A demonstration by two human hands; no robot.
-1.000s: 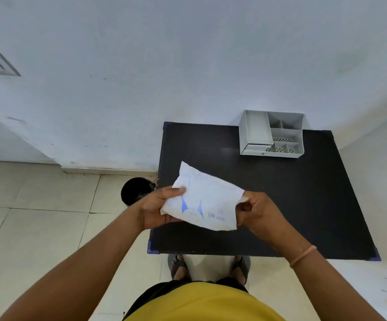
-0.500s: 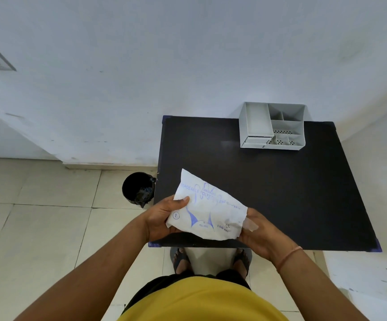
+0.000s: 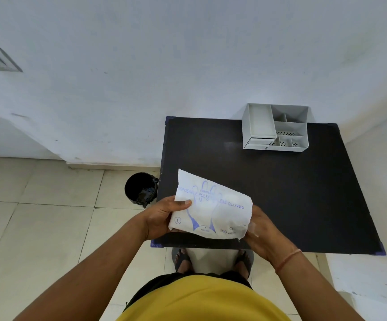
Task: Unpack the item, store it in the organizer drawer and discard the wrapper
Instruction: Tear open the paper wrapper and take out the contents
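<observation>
I hold a white plastic packet of disposable gloves (image 3: 211, 209) with blue print above the near left part of the black table (image 3: 292, 193). My left hand (image 3: 164, 216) grips its left edge, thumb on top. My right hand (image 3: 262, 230) holds its right end, where a bit of clear film shows at the fingers. The grey organizer (image 3: 277, 128) with several compartments and a small shut drawer at its front left stands at the table's far edge.
A black bin (image 3: 140, 188) stands on the tiled floor just left of the table. A white wall runs behind the table. My sandalled feet (image 3: 211, 260) show under the table's near edge.
The packet has come lower and closer to me and tilted, so its printed face now shows. My right hand has shifted to the packet's right end.
</observation>
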